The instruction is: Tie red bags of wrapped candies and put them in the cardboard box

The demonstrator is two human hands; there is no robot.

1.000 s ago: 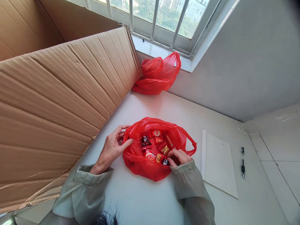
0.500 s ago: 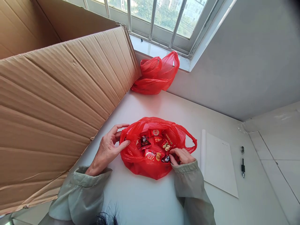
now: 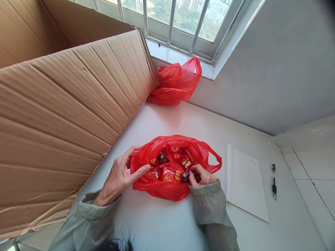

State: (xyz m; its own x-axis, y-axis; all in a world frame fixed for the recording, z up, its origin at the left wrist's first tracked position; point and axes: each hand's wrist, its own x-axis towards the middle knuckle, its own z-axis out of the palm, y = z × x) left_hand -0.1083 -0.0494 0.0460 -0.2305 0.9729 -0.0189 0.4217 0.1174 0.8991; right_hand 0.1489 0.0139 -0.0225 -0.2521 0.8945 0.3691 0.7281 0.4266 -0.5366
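Note:
A red plastic bag [image 3: 167, 193] lies on the white table with its mouth spread wide. Inside are several wrapped sweets, among them a large red packet [image 3: 169, 175], a gold-and-red candy [image 3: 186, 162] and a dark-wrapped candy [image 3: 163, 157]. At the bag's left side, my left hand [image 3: 119, 176] grips its edge, the thumb over the rim and the fingers outside, partly hidden. My right hand [image 3: 202, 175] reaches in over the right rim, its thumb and fingers pinched at a black-wrapped candy [image 3: 185, 177].
A big open cardboard box [image 3: 78, 115] fills the left side. Another red plastic bag [image 3: 175, 83] sits at the back below the barred window [image 3: 180, 24]. To the right are a white notepad [image 3: 247, 184], a black pen [image 3: 274, 190] and its cap [image 3: 273, 168].
My left thumb has come further over the bag's rim and the bag's left side has shifted slightly left. My right hand stays pinched at the black-wrapped candy.

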